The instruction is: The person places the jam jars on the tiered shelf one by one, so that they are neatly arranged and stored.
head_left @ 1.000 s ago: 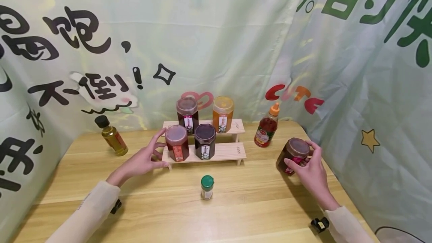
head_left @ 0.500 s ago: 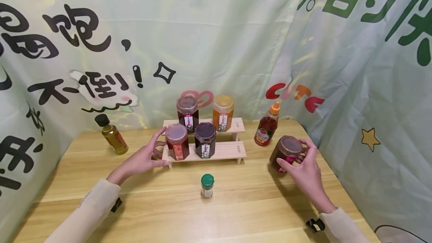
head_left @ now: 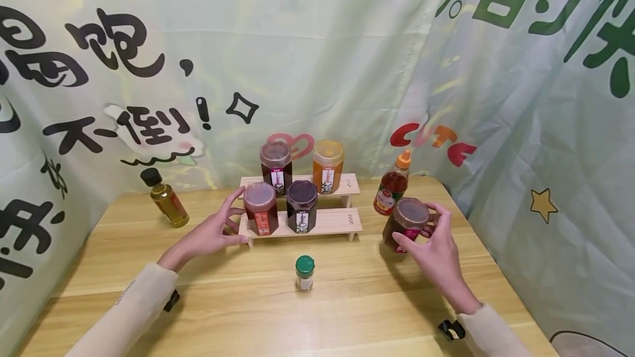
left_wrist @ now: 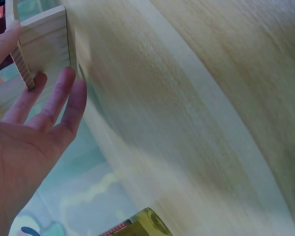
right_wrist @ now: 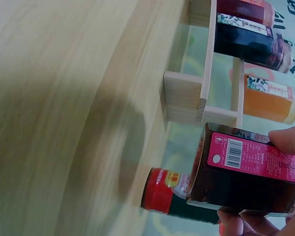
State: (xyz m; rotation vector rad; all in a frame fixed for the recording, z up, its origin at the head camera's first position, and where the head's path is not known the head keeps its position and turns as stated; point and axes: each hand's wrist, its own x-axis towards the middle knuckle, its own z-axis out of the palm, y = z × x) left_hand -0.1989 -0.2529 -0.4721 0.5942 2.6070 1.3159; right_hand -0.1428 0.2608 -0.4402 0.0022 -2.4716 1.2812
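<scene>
In the head view my right hand [head_left: 437, 258] grips a dark hexagonal jar [head_left: 408, 226] with a pink label. The right wrist view shows this jar [right_wrist: 245, 172] tilted, thumb on one side and fingers on the other, apart from the table. My left hand [head_left: 210, 233] holds the left end of a two-step wooden rack [head_left: 337, 220], thumb at the front edge. In the left wrist view several fingers [left_wrist: 54, 105] lie by the rack's end [left_wrist: 44, 37]. Lower step: a reddish jar [head_left: 261, 209] and a dark jar [head_left: 301, 208]. Upper step: a dark jar [head_left: 275, 167] and an orange-yellow jar [head_left: 328, 167].
A red sauce bottle [head_left: 392, 189] with an orange cap stands just behind the held jar. A small green-capped shaker [head_left: 305, 274] stands in front of the rack. A black-capped oil bottle [head_left: 167, 203] is at the left. Printed cloth [head_left: 317, 70] surrounds the wooden table [head_left: 238, 313].
My right hand has carried the pink-labelled jar leftward, from the table's right side toward the rack and close to the sauce bottle. The left hand stays at the rack's left end.
</scene>
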